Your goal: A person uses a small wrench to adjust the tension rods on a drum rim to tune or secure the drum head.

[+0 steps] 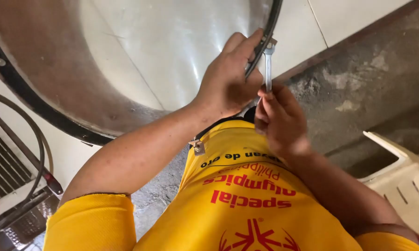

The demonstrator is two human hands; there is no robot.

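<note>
**Mia:** What is the person holding?

**Ben:** A small silver wrench (268, 65). The right hand (279, 118) has its fingers (271, 98) closed tight on the bottom end of it. The wrench stands straight up and down.

**Mia:** Where does the top of the wrench go?

**Ben:** The top end sits on a little bolt (270, 42) on the black rim (19, 83) of a big round metal drum (163, 51). The bolt is at the right side of the rim, near the top of the picture.

**Mia:** And the other hand?

**Ben:** The left hand (228, 79) is on the rim too, just beside the wrench. Its fingers (246, 42) curl over the black rim and hold it. The two hands are almost touching each other.

**Mia:** What is the drum like?

**Ben:** It is wide and shiny inside, with brown along the edge. It is in front of the person's chest, and the open side faces us.

**Mia:** What is the person wearing?

**Ben:** A yellow shirt (246, 204) with red marks on it.

**Mia:** What else is around?

**Ben:** A white plastic chair (400, 181) is on the right. Dark hoses (33, 139) bend down on the left, next to a white grille (2, 172). Under it all is a rough grey floor (367, 88).
</note>
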